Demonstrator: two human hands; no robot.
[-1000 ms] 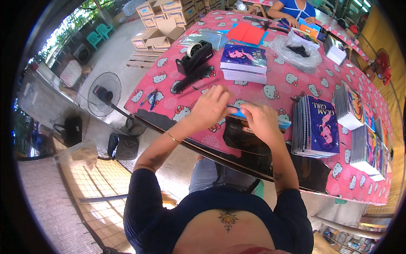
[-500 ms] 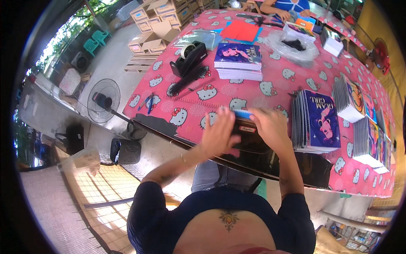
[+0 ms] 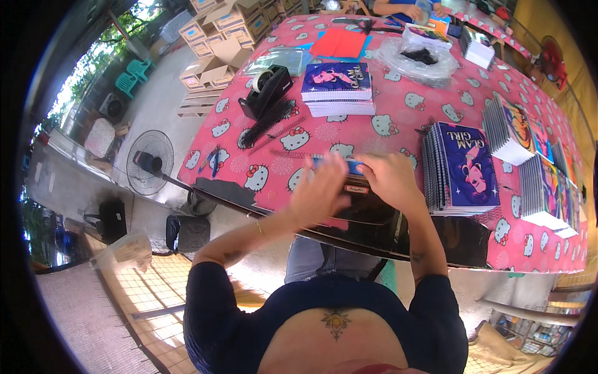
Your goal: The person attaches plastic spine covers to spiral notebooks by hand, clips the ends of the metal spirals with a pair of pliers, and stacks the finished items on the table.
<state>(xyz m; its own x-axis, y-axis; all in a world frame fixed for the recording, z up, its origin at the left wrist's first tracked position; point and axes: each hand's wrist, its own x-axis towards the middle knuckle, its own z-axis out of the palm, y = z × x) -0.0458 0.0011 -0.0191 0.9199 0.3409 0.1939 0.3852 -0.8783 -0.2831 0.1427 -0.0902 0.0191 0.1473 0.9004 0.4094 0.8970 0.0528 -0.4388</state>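
Note:
A thin blue notebook [image 3: 354, 167], seen nearly edge-on, stands at the table's near edge. My right hand [image 3: 391, 181] grips its right end, thumb and fingers pinched on it. My left hand [image 3: 319, 190], smeared by motion, lies at the left end with its fingers stretched out. Past that end a thin spiral coil [image 3: 289, 153] sticks out to the left over the cloth; where it meets the notebook is hidden behind my left hand. To the right stands a stack of spiral notebooks [image 3: 466, 165] with purple covers.
Another purple-covered notebook stack [image 3: 336, 87] stands farther back beside a black tape dispenser [image 3: 266, 90] and dark loose coils [image 3: 268, 121]. Pliers [image 3: 215, 161] lie at left. More notebooks [image 3: 545, 193] stand far right. Across the table a co-worker's hand [image 3: 412, 11] shows. A fan [image 3: 149, 162] stands left.
The coil's visible length left of the notebook is shorter. My left hand has shifted slightly along the edge and is more blurred; my right hand keeps its grip. The view has shifted a little.

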